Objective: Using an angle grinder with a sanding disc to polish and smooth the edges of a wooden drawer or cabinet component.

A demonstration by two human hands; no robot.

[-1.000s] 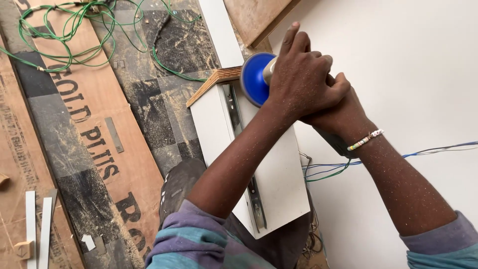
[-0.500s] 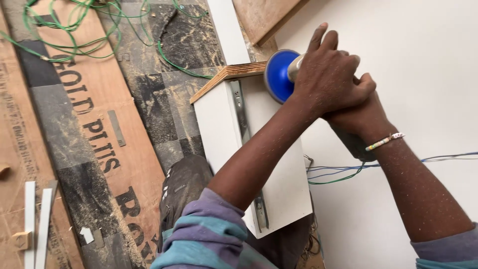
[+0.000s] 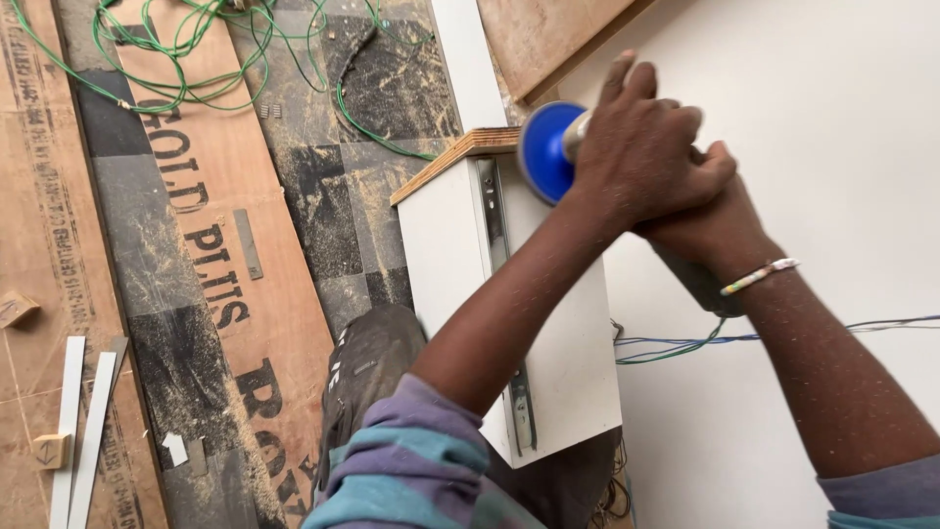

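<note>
Hands clasped together was how I found them: my left hand wrapped around the shaft behind a blue disc, grip tight on the tool, and my right hand closed under the left, though what it held I could not tell. The disc sat against the top corner of a white cabinet panel, just beside its raw plywood edge. I judged the work at that corner as under way; how much was finished I could not see. A metal slide rail ran down the panel's side. Below lay a dusty floor with printed cardboard, tangled green wire, and white strips. A white wall stood to the right.
</note>
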